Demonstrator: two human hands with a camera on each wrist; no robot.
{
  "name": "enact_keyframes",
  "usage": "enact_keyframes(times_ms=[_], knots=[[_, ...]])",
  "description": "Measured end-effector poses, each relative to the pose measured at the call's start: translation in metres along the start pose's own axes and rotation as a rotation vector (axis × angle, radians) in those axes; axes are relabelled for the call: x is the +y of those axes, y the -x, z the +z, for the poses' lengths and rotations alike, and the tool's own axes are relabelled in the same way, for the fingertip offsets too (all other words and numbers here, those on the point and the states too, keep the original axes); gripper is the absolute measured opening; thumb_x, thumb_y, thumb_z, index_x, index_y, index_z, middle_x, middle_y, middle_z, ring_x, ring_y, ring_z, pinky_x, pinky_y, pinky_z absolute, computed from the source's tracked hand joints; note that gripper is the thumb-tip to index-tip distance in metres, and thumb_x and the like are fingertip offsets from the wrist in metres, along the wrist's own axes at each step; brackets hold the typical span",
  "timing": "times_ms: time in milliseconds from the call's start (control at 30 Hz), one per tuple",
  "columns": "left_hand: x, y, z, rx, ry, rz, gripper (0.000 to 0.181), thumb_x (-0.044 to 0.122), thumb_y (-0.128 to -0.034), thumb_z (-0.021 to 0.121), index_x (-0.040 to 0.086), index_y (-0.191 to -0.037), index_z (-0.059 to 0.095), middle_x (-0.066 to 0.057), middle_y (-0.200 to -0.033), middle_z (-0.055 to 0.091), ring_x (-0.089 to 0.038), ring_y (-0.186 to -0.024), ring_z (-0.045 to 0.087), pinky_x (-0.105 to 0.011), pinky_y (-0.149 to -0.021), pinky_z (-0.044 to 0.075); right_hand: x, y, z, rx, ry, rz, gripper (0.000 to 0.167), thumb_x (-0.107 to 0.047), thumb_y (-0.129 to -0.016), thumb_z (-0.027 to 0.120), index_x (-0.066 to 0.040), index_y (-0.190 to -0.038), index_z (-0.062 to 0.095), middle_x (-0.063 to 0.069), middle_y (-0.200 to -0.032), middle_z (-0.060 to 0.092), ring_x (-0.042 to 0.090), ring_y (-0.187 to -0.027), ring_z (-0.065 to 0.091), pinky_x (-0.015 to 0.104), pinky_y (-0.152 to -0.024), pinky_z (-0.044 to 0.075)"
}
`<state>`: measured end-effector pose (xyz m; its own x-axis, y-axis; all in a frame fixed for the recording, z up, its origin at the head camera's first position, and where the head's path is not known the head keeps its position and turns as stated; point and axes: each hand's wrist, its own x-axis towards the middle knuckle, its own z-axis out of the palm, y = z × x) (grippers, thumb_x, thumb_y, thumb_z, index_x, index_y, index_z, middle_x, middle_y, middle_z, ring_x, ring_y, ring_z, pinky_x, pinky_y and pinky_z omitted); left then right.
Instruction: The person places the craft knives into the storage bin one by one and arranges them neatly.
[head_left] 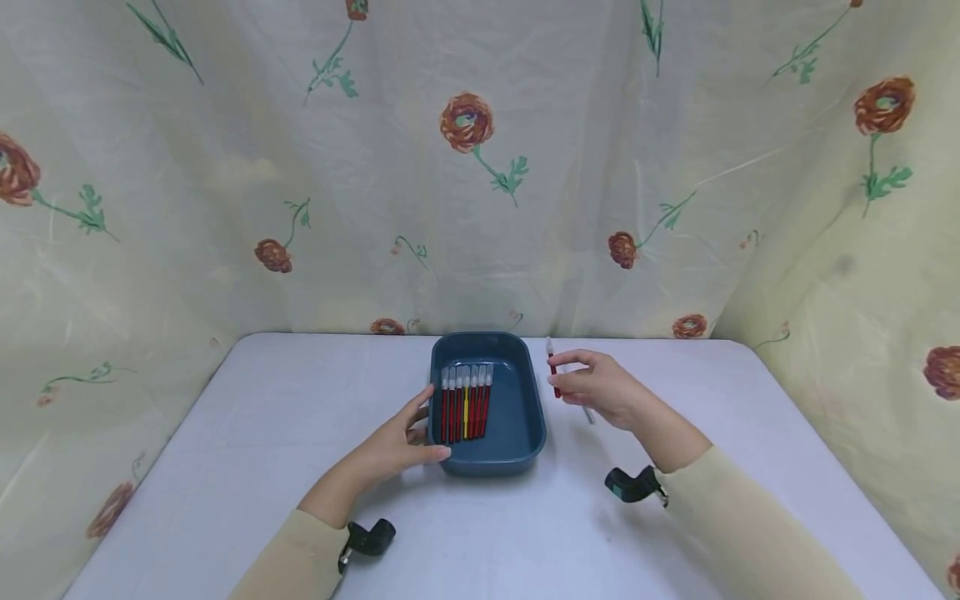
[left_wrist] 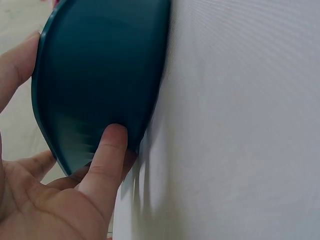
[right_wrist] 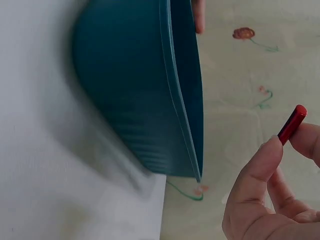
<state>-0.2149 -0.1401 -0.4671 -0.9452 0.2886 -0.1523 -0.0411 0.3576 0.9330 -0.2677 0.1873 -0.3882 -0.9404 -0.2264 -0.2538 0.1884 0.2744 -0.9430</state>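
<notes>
My left hand (head_left: 393, 437) rests against the left side and near-left corner of a dark blue plastic tray (head_left: 517, 408). Its fingers (left_wrist: 115, 137) touch the rim and outer wall, rather straight and spread. Inside the tray, along its left half, several red pens (head_left: 452, 408) with clear caps lie side by side around one yellow pen (head_left: 467, 408). To the right of the tray, my right hand (head_left: 596, 387) pinches a red pen (head_left: 553, 371) between thumb and fingers, clear cap pointing up. In the right wrist view the red pen's end (right_wrist: 295, 122) juts from the fingertips.
A clear, slender piece (head_left: 588, 414) shows below the right hand, partly hidden by it. The white table (head_left: 315, 375) carries the tray near its back edge. Behind and at both sides hangs a flowered curtain (head_left: 555, 167). Black wrist cameras (head_left: 632, 485) hang below both sleeves.
</notes>
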Motion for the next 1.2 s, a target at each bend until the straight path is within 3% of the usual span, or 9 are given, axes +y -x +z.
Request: enact_keyframes(times_ms=[200,600,933,1200], knots=[[0.000,0.000,0.000,-0.003,0.007,-0.004,0.107,0.029,-0.0804,0.086,0.031,-0.161,0.017,-0.021,-0.161,0.027,-0.046,-0.142,0.035,-0.058,-0.110,0.035,-0.001,-0.006,0.018,-0.035,-0.065,0.030,0.046,-0.010,-0.095,0.069,0.003,-0.136,0.052,0.018,-0.115,0.063,0.018,-0.085,0.063,0.024,-0.077,0.056],[0.000,0.000,-0.001,0.004,0.008,-0.002,0.106,0.029,-0.0807,0.086,0.030,-0.162,0.017,-0.022,-0.161,0.026,-0.045,-0.142,0.035,-0.058,-0.111,0.034,-0.004,-0.019,0.050,-0.054,-0.073,0.104,0.041,-0.008,-0.095,0.069,0.002,-0.133,0.058,0.012,-0.107,0.064,0.014,-0.077,0.063,0.023,-0.076,0.057],[0.001,-0.001,-0.002,0.001,0.004,-0.005,0.106,0.031,-0.0801,0.086,0.031,-0.161,0.017,-0.022,-0.161,0.027,-0.046,-0.142,0.036,-0.059,-0.110,0.035,-0.006,-0.029,0.056,-0.054,-0.019,0.134,0.041,-0.010,-0.097,0.067,0.003,-0.135,0.057,0.024,-0.127,0.062,0.018,-0.086,0.067,0.025,-0.080,0.058],[0.004,-0.001,-0.002,0.006,-0.008,-0.031,0.106,0.033,-0.0802,0.086,0.032,-0.161,0.017,-0.023,-0.161,0.026,-0.046,-0.142,0.035,-0.060,-0.109,0.035,-0.010,-0.037,0.057,-0.119,0.041,0.177,0.040,-0.010,-0.099,0.064,0.005,-0.135,0.055,0.025,-0.120,0.064,0.014,-0.072,0.067,0.023,-0.070,0.058]])
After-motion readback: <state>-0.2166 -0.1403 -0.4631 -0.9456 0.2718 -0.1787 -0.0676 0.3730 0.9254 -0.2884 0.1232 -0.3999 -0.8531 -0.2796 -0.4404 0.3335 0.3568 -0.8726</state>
